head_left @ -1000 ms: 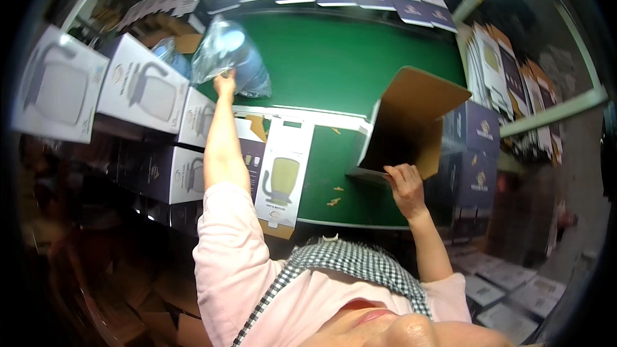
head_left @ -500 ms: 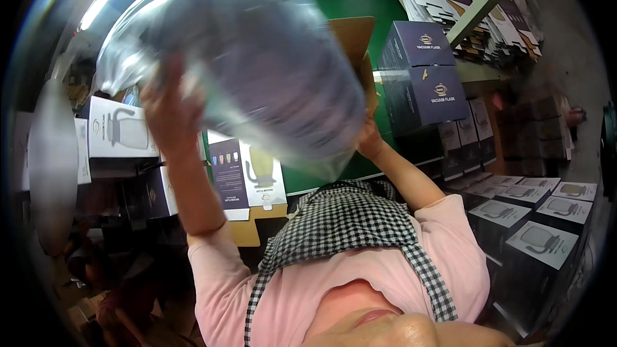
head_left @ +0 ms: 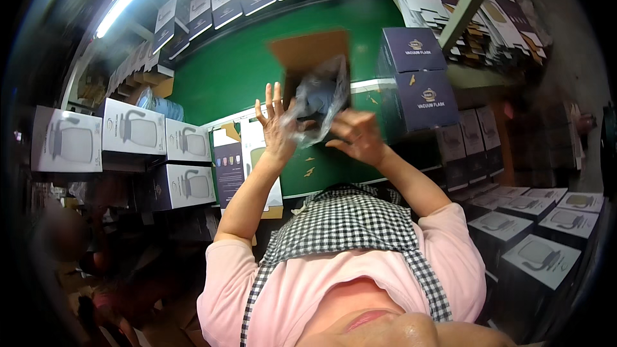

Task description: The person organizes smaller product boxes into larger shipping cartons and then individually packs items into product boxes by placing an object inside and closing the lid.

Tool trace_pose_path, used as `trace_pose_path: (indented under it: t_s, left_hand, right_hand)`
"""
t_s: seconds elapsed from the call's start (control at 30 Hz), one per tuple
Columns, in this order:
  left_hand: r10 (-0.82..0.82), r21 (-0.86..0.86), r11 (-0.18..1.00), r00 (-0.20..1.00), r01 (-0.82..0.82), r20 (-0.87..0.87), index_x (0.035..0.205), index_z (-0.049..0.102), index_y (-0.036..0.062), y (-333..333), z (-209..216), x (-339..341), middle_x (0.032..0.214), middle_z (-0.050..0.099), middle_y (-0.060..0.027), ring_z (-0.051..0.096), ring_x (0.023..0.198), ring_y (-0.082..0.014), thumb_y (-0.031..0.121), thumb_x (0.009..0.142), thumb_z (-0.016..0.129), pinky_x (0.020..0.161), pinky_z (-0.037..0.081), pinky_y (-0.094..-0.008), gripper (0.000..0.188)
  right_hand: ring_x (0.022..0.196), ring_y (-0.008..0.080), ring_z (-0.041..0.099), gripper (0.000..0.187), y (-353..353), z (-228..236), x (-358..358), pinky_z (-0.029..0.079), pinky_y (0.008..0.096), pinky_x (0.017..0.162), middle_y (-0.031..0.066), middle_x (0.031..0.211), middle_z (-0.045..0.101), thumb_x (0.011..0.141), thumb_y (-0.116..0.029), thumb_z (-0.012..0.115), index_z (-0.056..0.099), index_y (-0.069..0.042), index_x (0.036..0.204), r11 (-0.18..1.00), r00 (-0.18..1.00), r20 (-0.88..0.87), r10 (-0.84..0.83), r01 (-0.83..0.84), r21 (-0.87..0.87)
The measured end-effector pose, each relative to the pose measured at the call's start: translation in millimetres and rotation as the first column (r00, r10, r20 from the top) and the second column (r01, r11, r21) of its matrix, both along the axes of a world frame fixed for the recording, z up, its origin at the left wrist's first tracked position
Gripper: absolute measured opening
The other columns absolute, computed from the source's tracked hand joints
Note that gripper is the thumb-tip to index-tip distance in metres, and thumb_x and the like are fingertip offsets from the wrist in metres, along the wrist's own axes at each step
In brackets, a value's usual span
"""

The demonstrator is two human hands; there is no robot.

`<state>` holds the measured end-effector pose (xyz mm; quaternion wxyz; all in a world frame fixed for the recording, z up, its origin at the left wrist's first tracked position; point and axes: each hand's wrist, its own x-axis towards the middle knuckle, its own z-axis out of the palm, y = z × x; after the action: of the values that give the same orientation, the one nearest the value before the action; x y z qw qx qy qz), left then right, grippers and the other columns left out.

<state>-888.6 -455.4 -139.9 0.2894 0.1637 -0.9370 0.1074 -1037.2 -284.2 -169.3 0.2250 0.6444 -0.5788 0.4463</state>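
An open carton (head_left: 305, 51) with a brown inner flap stands on the green table in front of me. A bluish item in a clear plastic bag (head_left: 315, 99) sits inside it, and the bag's loose mouth spills over the near side. My left hand (head_left: 277, 132) is at the carton's left, its fingers spread and pointing up, with the bag's edge against the thumb side. At the near right corner my right hand (head_left: 361, 136) is slightly blurred, thumb and fingers apart, close to the bag's edge. The item's lower part is hidden in the carton.
Two stacked purple boxes (head_left: 427, 99) stand to the right on the green table (head_left: 218, 80). White-and-purple boxes (head_left: 138, 130) are stacked at the left. Flattened cartons (head_left: 418, 0) pile at the far right, more boxes (head_left: 540, 247) at the near right. A flat printed carton (head_left: 230, 164) lies left.
The large bagged item that I held up over the table is now down in the open carton. Both hands have come off its sides and stand by the carton's opening.
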Motion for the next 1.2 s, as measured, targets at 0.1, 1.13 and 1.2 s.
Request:
trace_pose_path:
  t_s: [0.1,1.13,1.2]
  left_hand:
    - [0.075,0.609,0.787,0.966,0.093,-0.245,0.136,0.046,-0.0036,-1.2,6.6,-4.2,0.125,0.046,-0.0290,0.051,0.117,-0.0417,0.026,0.078,0.078,0.096,0.045,-0.0450,0.072]
    - [-0.055,0.879,-0.292,0.911,0.377,-0.409,0.149,0.016,-0.0115,-48.8,-3.7,25.9,0.126,0.055,-0.0268,0.063,0.107,-0.0241,-0.002,0.076,0.080,0.092,0.053,-0.0318,0.097]
    - [-0.069,0.875,-0.193,0.884,0.444,-0.463,0.143,0.038,-0.0090,-47.7,-7.0,24.9,0.118,0.061,-0.0211,0.065,0.099,-0.0214,0.000,0.079,0.078,0.084,0.056,-0.0292,0.076]
  right_hand:
    - [0.104,0.0328,0.055,0.064,-28.1,12.6,-23.6,0.047,0.0401,0.088,0.0150,0.117,0.054,0.072,-0.030,0.083,0.055,-0.003,0.123,0.991,0.944,0.304,-0.125,0.135,-0.010]
    - [0.148,0.0411,0.010,0.071,-24.6,13.1,-23.2,0.022,0.0521,0.118,0.0241,0.156,0.025,0.083,-0.051,0.069,0.047,-0.024,0.144,0.736,0.952,0.299,-0.063,-0.158,0.659]
    - [0.145,0.0482,0.016,0.069,-27.4,9.9,-21.0,0.026,0.0552,0.115,0.0296,0.152,0.028,0.084,-0.053,0.066,0.048,-0.022,0.143,0.776,0.983,0.170,-0.076,-0.049,0.629]
